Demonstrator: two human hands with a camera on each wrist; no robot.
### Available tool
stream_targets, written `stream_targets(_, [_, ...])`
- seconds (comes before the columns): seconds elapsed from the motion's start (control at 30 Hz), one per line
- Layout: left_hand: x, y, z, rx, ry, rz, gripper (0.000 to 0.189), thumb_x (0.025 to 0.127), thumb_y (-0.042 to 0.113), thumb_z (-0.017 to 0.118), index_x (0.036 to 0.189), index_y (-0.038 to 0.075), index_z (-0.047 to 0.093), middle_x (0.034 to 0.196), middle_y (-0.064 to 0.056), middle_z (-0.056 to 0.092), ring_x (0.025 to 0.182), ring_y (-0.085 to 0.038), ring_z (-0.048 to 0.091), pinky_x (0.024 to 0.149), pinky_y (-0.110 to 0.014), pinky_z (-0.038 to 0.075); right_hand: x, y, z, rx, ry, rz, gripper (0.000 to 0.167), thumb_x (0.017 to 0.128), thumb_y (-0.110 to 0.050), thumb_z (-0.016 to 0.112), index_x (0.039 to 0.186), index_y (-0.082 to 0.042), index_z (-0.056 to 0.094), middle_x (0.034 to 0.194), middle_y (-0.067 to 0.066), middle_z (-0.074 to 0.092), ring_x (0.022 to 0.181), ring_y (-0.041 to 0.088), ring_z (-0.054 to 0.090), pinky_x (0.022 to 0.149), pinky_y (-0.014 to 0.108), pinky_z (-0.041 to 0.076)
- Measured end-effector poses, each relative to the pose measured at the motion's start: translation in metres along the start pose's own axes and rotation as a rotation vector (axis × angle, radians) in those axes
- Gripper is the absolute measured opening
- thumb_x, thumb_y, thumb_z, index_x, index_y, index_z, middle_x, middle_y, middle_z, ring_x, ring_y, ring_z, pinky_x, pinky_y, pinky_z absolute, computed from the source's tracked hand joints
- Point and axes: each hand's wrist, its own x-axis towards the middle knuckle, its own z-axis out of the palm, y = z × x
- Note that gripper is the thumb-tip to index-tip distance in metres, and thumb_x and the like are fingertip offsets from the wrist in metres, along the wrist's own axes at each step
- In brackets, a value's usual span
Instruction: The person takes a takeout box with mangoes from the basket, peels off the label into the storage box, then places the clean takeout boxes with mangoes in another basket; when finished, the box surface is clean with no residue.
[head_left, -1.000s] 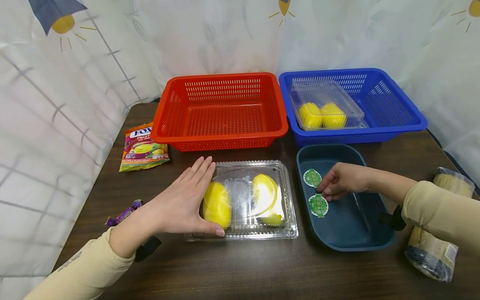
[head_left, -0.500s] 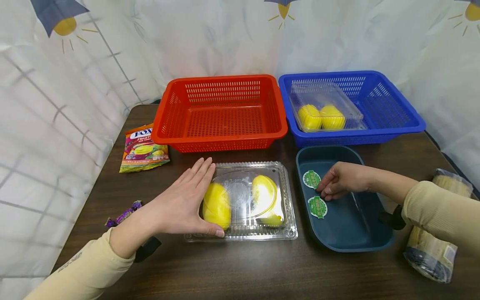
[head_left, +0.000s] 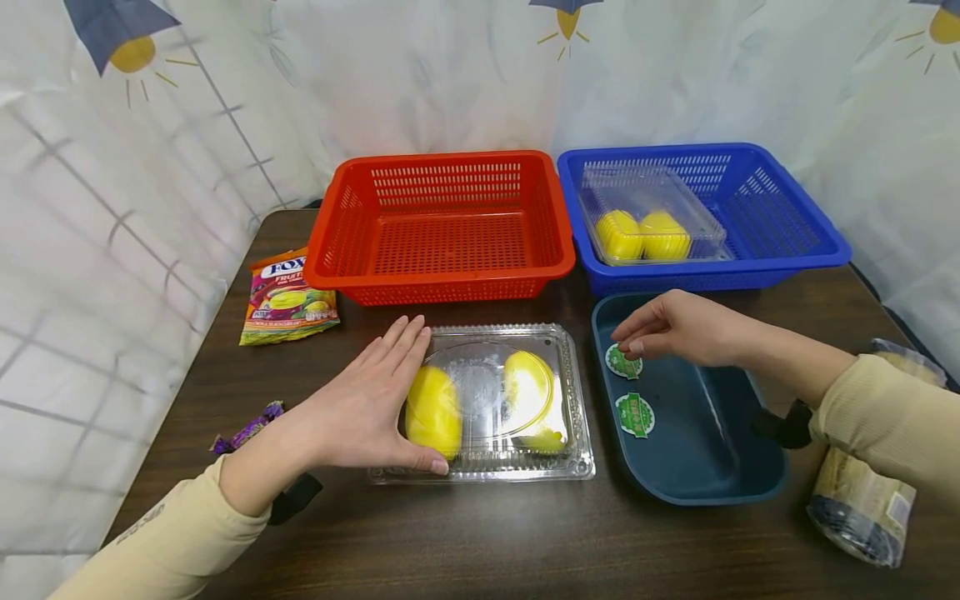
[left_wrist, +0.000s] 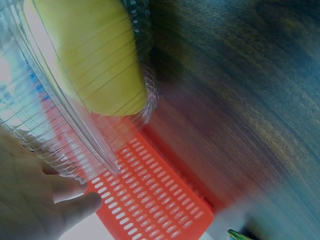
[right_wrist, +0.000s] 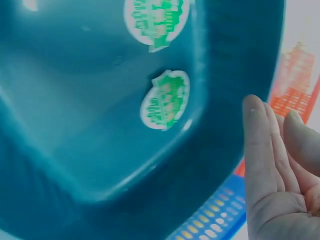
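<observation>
My left hand (head_left: 367, 408) lies with straight fingers over the left side of a clear plastic clamshell box (head_left: 480, 454), thumb along its near side. Inside the box are two yellow mango-like pieces, the left piece (head_left: 433, 408) close to the hand. In the left wrist view, fingertips meet the ridged edge of the box (left_wrist: 60, 90). My right hand (head_left: 682, 329) hovers over a dark blue-green tray (head_left: 705, 487), fingers fairly straight and nothing between them. Two round green-and-white stickers lie in the tray: one sticker (right_wrist: 167, 100) and another sticker (right_wrist: 157, 20).
Behind stand a red basket (head_left: 442, 290) and a blue basket (head_left: 795, 254), the latter holding a clear box of yellow pieces (head_left: 663, 237). At left lie a candy bag (head_left: 288, 304) and a purple-wrapped sweet (head_left: 251, 429). A clear-wrapped pale bundle (head_left: 862, 500) lies at right.
My right hand has lifted from beside the two stickers and moved toward the far end of the tray. The left hand and the clamshell box have stayed in place.
</observation>
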Motion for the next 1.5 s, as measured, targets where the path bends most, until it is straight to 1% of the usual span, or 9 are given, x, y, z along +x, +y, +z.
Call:
stream_targets(0.27, [0.0,-0.001,0.0,0.002,0.001,0.0,0.142,0.068,0.083,0.072,0.163,0.0,0.009,0.173,-0.016,0.001,0.161,-0.038,0.001,0.128,-0.058,0.017,0.008,-0.027,0.0,0.026,0.107,-0.053,0.034,0.101,-0.011,0.064,0.133,-0.002,0.066,0.124,0.014,0.074,0.115,0.03,0.072,0.096,0.036,0.059])
stream_targets(0.37, [0.001,-0.001,0.0,0.002,0.001,0.0,0.142,0.068,0.084,0.072,0.163,0.0,0.009,0.173,-0.016,0.0,0.161,-0.038,0.001,0.127,-0.058,0.017,0.016,-0.036,0.005,0.029,0.121,-0.095,0.037,0.101,-0.011,0.064,0.137,-0.004,0.064,0.131,0.015,0.071,0.121,0.03,0.069,0.1,0.04,0.057])
stream_targets(0.53, [0.002,-0.001,0.0,-0.003,0.001,0.004,0.142,0.067,0.084,0.072,0.163,0.0,0.009,0.173,-0.015,0.0,0.161,-0.037,0.001,0.128,-0.057,0.017,0.032,-0.045,0.02,-0.003,0.101,-0.18,0.046,0.1,-0.012,0.065,0.144,-0.002,0.057,0.144,0.019,0.061,0.133,0.036,0.06,0.106,0.05,0.052])
stream_targets(0.7, [0.002,0.0,0.0,-0.004,-0.002,0.008,0.143,0.067,0.087,0.069,0.163,0.0,0.01,0.173,-0.015,0.0,0.161,-0.037,0.001,0.128,-0.057,0.017,0.043,-0.051,0.036,-0.035,0.054,-0.203,0.057,0.099,-0.017,0.068,0.151,-0.006,0.049,0.153,0.019,0.052,0.139,0.04,0.053,0.107,0.051,0.05])
stream_targets(0.83, [0.002,0.0,0.0,-0.011,-0.007,0.005,0.144,0.066,0.089,0.067,0.164,0.002,0.008,0.174,-0.014,0.0,0.161,-0.036,0.0,0.128,-0.057,0.016,0.048,-0.053,0.045,-0.118,0.044,-0.211,0.06,0.099,-0.024,0.069,0.153,-0.009,0.048,0.146,0.016,0.058,0.114,0.031,0.064,0.099,0.046,0.056])
stream_targets(0.97, [0.002,-0.001,0.001,-0.029,-0.007,0.003,0.142,0.067,0.087,0.068,0.164,0.003,0.007,0.174,-0.013,-0.002,0.161,-0.035,-0.002,0.128,-0.057,0.015,0.052,-0.054,0.05,-0.193,0.032,-0.196,0.065,0.098,-0.027,0.07,0.155,-0.009,0.045,0.144,0.015,0.058,0.102,0.026,0.058,0.092,0.046,0.052])
stream_targets(1.1, [-0.001,-0.004,0.004,-0.055,0.009,0.015,0.137,0.072,0.081,0.071,0.164,0.002,0.007,0.174,-0.013,-0.004,0.161,-0.036,-0.004,0.128,-0.058,0.015,0.056,-0.056,0.053,-0.22,0.013,-0.188,0.069,0.097,-0.027,0.071,0.156,-0.007,0.041,0.154,0.018,0.05,0.13,0.033,0.056,0.11,0.056,0.047])
stream_targets(1.2, [-0.002,-0.007,0.006,-0.077,0.03,0.018,0.13,0.077,0.076,0.07,0.164,0.003,0.006,0.173,-0.013,-0.006,0.161,-0.035,-0.005,0.128,-0.059,0.015,0.057,-0.057,0.054,-0.228,0.016,-0.186,0.07,0.096,-0.025,0.073,0.156,-0.006,0.041,0.156,0.02,0.048,0.139,0.038,0.051,0.113,0.058,0.044])
stream_targets(1.5, [-0.004,-0.013,0.013,-0.101,0.092,-0.047,0.124,0.082,0.074,0.067,0.165,0.005,0.005,0.173,-0.012,-0.01,0.161,-0.037,0.004,0.126,-0.06,0.02,0.059,-0.057,0.054,-0.221,0.001,-0.19,0.072,0.097,-0.023,0.072,0.158,-0.008,0.038,0.159,0.019,0.044,0.141,0.037,0.05,0.115,0.058,0.042])
